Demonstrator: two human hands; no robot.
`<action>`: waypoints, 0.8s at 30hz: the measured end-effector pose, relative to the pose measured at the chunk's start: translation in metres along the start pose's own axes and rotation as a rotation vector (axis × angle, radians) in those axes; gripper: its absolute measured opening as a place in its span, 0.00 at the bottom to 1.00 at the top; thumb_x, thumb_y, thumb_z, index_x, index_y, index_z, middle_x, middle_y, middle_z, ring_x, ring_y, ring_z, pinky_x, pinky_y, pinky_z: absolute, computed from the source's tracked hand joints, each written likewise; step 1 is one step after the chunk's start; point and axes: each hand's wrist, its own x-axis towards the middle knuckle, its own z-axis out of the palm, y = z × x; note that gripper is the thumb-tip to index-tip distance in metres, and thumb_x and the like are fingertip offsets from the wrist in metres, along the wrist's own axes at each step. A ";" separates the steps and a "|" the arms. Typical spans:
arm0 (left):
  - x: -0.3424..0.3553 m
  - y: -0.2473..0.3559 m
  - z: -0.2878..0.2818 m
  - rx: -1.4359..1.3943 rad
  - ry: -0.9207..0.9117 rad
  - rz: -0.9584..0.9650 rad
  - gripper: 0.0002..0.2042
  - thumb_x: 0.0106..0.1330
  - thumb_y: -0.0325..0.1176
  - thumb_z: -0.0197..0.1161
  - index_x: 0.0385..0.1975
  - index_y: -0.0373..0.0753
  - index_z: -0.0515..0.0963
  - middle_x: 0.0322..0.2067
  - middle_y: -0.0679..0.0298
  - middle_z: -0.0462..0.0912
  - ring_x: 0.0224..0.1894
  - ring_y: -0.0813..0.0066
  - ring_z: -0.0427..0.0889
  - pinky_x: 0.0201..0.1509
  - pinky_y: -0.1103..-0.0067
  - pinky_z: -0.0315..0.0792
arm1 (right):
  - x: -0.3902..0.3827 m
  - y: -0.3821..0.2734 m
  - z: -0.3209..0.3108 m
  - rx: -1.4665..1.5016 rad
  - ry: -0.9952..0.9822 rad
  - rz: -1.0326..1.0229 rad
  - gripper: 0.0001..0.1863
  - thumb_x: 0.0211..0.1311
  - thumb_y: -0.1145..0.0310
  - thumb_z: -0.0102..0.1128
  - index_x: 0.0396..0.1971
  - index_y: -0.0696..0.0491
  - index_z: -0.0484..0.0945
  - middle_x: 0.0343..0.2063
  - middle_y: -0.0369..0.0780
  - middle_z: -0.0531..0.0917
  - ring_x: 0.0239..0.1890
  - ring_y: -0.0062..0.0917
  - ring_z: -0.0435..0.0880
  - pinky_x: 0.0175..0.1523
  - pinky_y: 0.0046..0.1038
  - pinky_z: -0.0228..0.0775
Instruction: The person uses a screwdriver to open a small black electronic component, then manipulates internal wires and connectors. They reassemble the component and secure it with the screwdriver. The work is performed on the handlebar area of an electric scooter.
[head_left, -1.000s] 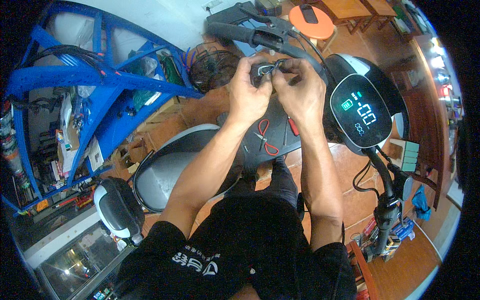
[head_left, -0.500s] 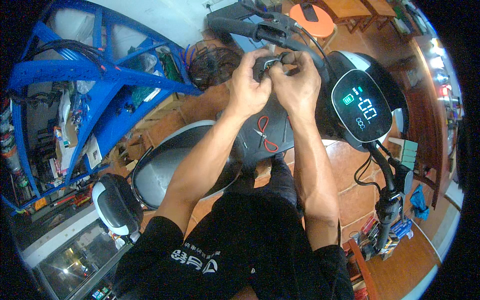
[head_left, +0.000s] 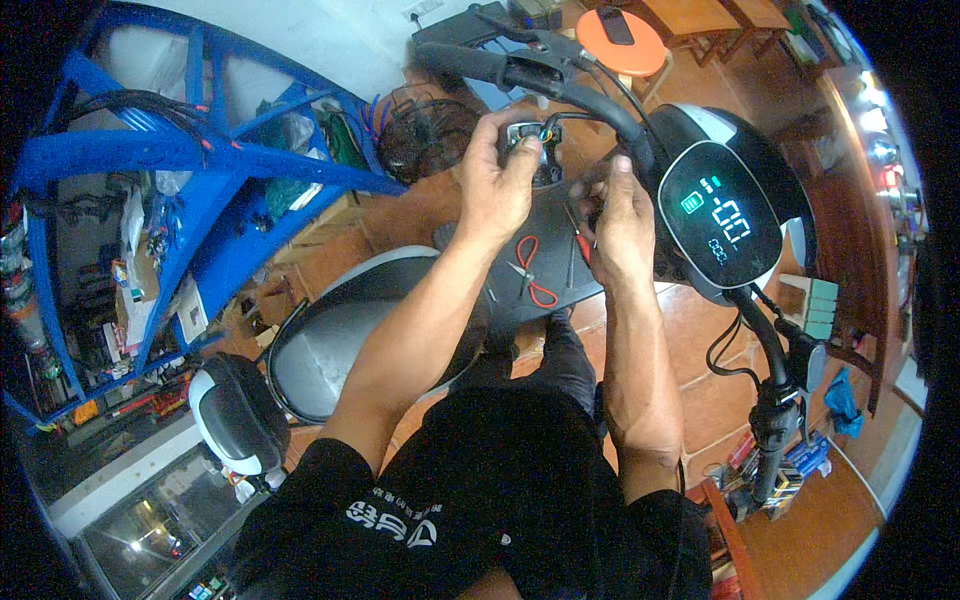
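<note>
My left hand [head_left: 495, 185] grips a small dark switch housing [head_left: 548, 165] beside the scooter's handlebar. Its open side faces up, and thin coloured wires show by my thumb. A black cable joins it to the bar. My right hand [head_left: 622, 215] is apart from the housing, lower and to the right, with its fingers curled; what they hold, if anything, is hidden. Beside those fingers shows a red-handled tool [head_left: 584, 247], partly covered. Red-handled scissors [head_left: 532, 272] lie partly open on the dark footboard [head_left: 545, 225], near a thin screwdriver [head_left: 571, 262].
The handlebar [head_left: 590, 95] arches beyond my hands. To the right is a lit dashboard display [head_left: 722, 215]. The black seat [head_left: 350, 330] lies to the left, with a blue metal rack [head_left: 220, 160] past it. An orange stool [head_left: 622, 42] and a fan [head_left: 425, 130] stand further off.
My right hand has come off the housing and dropped down and right toward the footboard. My left hand keeps hold of the housing, whose wired side now shows.
</note>
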 end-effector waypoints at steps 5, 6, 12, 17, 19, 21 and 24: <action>-0.001 0.000 0.003 -0.088 -0.002 -0.060 0.14 0.64 0.24 0.53 0.49 0.34 0.68 0.39 0.58 0.79 0.35 0.72 0.82 0.40 0.76 0.79 | 0.007 0.005 -0.008 0.155 0.054 0.116 0.21 0.70 0.53 0.43 0.40 0.58 0.73 0.27 0.36 0.75 0.26 0.18 0.71 0.30 0.18 0.63; 0.000 0.000 0.004 -0.110 -0.009 -0.067 0.14 0.64 0.24 0.53 0.50 0.34 0.68 0.39 0.57 0.79 0.35 0.70 0.82 0.40 0.75 0.79 | 0.012 0.009 -0.008 0.266 0.097 0.121 0.19 0.69 0.55 0.45 0.42 0.58 0.73 0.29 0.36 0.76 0.28 0.18 0.72 0.33 0.18 0.64; 0.001 0.002 0.004 -0.178 -0.009 -0.120 0.14 0.64 0.24 0.53 0.50 0.33 0.68 0.40 0.56 0.79 0.37 0.69 0.82 0.41 0.75 0.79 | 0.006 0.002 -0.011 0.369 -0.037 0.085 0.15 0.64 0.71 0.52 0.49 0.60 0.71 0.36 0.39 0.77 0.34 0.20 0.76 0.40 0.20 0.70; 0.002 0.000 0.001 -0.282 -0.001 -0.099 0.15 0.69 0.37 0.52 0.48 0.32 0.69 0.39 0.58 0.79 0.38 0.73 0.81 0.42 0.76 0.78 | 0.010 -0.014 -0.003 0.123 0.014 -0.171 0.17 0.59 0.80 0.56 0.49 0.61 0.70 0.38 0.41 0.80 0.36 0.19 0.78 0.40 0.19 0.73; 0.002 0.004 0.002 -0.338 0.003 -0.113 0.20 0.71 0.45 0.49 0.48 0.33 0.69 0.38 0.60 0.79 0.38 0.75 0.80 0.43 0.78 0.78 | 0.014 -0.015 -0.006 -0.018 -0.018 -0.279 0.16 0.56 0.79 0.61 0.46 0.60 0.75 0.37 0.40 0.82 0.38 0.21 0.81 0.43 0.21 0.74; 0.000 0.013 0.005 -0.352 0.003 -0.149 0.27 0.71 0.55 0.43 0.47 0.33 0.70 0.38 0.60 0.79 0.39 0.75 0.80 0.44 0.78 0.77 | 0.017 -0.017 -0.006 -0.247 -0.031 -0.433 0.14 0.55 0.78 0.63 0.43 0.58 0.78 0.36 0.39 0.83 0.38 0.21 0.81 0.45 0.22 0.74; 0.003 0.004 -0.001 -0.294 0.033 -0.144 0.33 0.70 0.61 0.34 0.48 0.33 0.70 0.39 0.60 0.79 0.40 0.75 0.80 0.45 0.78 0.76 | 0.013 -0.025 0.005 -0.414 -0.018 -0.486 0.13 0.50 0.77 0.66 0.38 0.54 0.81 0.35 0.43 0.84 0.37 0.26 0.83 0.42 0.26 0.75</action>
